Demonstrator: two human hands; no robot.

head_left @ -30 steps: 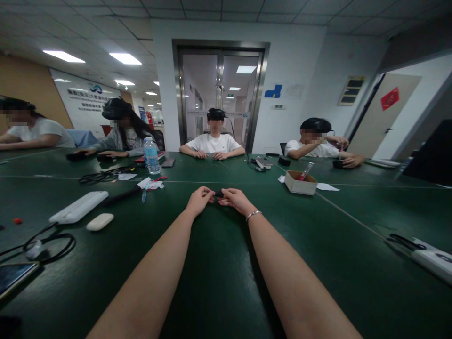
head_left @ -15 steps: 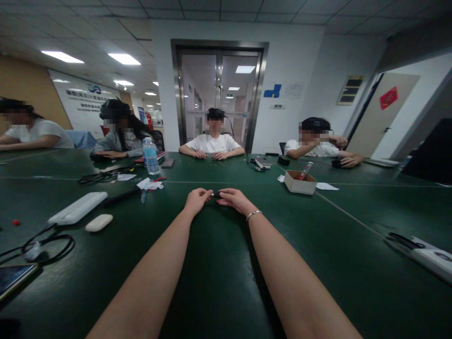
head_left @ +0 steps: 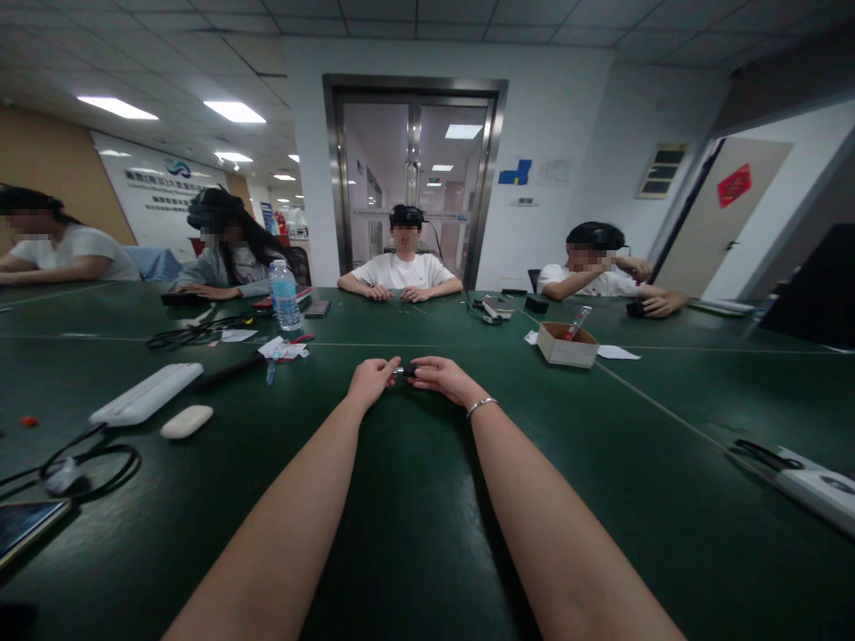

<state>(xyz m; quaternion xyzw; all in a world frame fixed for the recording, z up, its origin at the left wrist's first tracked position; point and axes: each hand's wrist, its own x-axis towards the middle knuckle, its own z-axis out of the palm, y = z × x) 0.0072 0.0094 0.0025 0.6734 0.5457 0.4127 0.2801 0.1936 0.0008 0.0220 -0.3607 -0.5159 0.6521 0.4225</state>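
Note:
My left hand point(head_left: 372, 381) and my right hand point(head_left: 444, 380) meet above the green table in the middle of the view. Between them is a small black object with a silvery end point(head_left: 404, 369), too small to name. The left fingertips pinch its silvery end, while thumb and fingers of the right hand close on the black part. Much of it is hidden by the fingers. A metal bracelet point(head_left: 481, 407) circles my right wrist.
To the left lie a white power bank point(head_left: 148, 393), a white oval case point(head_left: 188, 422), cables and a phone point(head_left: 30, 525). A water bottle point(head_left: 286, 298) stands behind papers. An open box point(head_left: 567, 345) is at the right. Several people sit around the green table point(head_left: 414, 499).
My left hand has shifted slightly left from my right, and more of the object's silvery end shows between them. The right hand has barely moved.

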